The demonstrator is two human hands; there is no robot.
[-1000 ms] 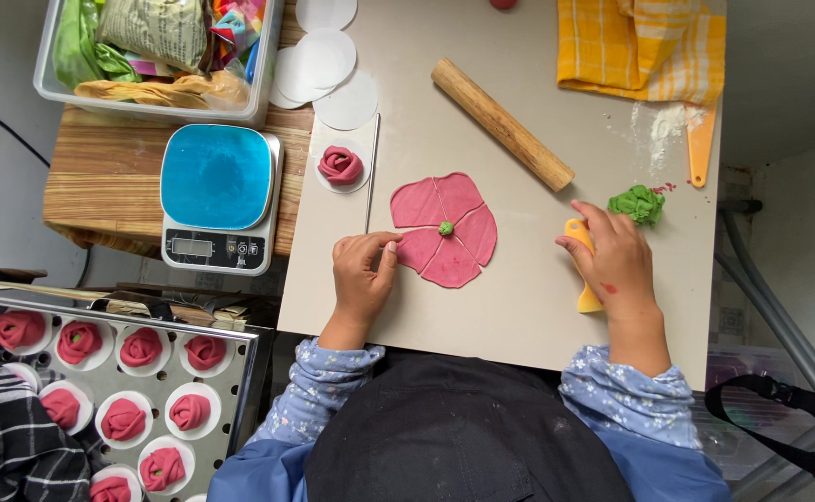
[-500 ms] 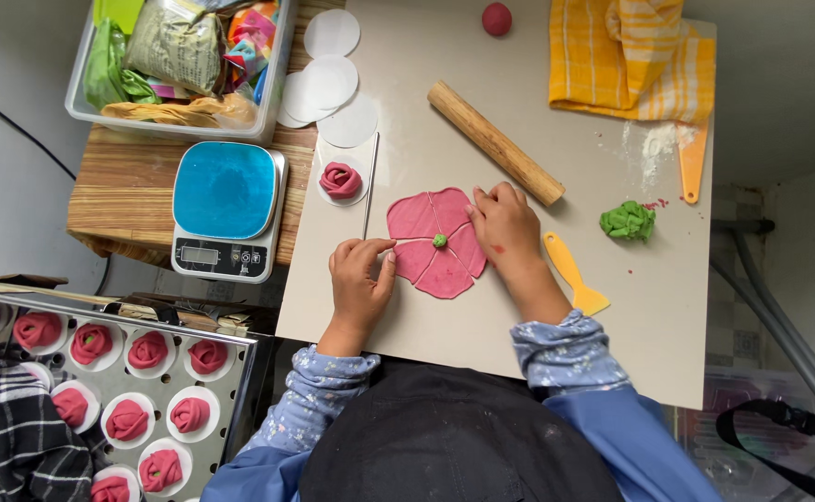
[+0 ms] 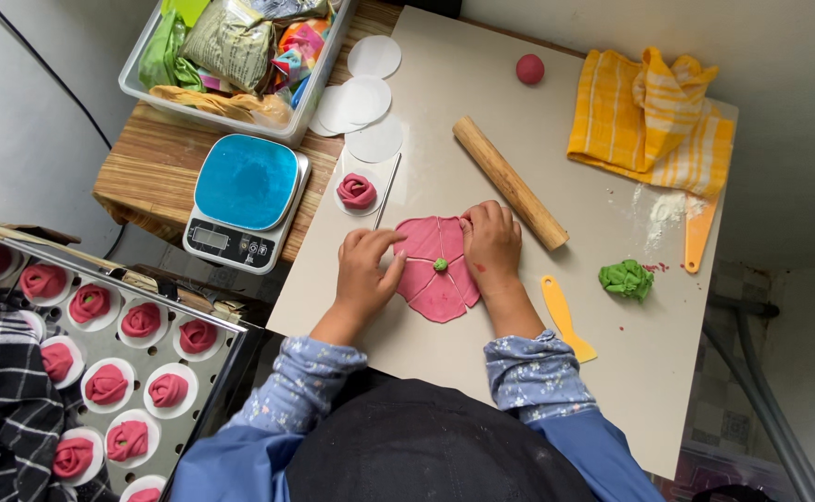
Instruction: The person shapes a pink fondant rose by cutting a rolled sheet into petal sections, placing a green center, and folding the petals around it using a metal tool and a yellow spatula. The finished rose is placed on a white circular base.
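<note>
on a pale surface (image 3: 630, 372), beside a wooden rolling pin (image 3: 508, 182): flat pink dough disc (image 3: 435, 279), scored into wedges, green dot (image 3: 440, 265) at centre. left hand (image 3: 368, 271) and right hand (image 3: 491, 244) pressed open on its edges, grip closed on nothing. one finished pink rose (image 3: 356, 190) on a paper round, many more on the tray (image 3: 198, 376) at left. still unshaped: pink dough ball (image 3: 529, 68), green dough lump (image 3: 626, 278).

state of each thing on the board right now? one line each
pink dough sheet: flat, cut into petals
green dough dot: at sheet centre
left hand: on sheet's left edge
right hand: on sheet's upper right
rolling pin: lying idle
pink rose bun: shaped, on paper
</note>
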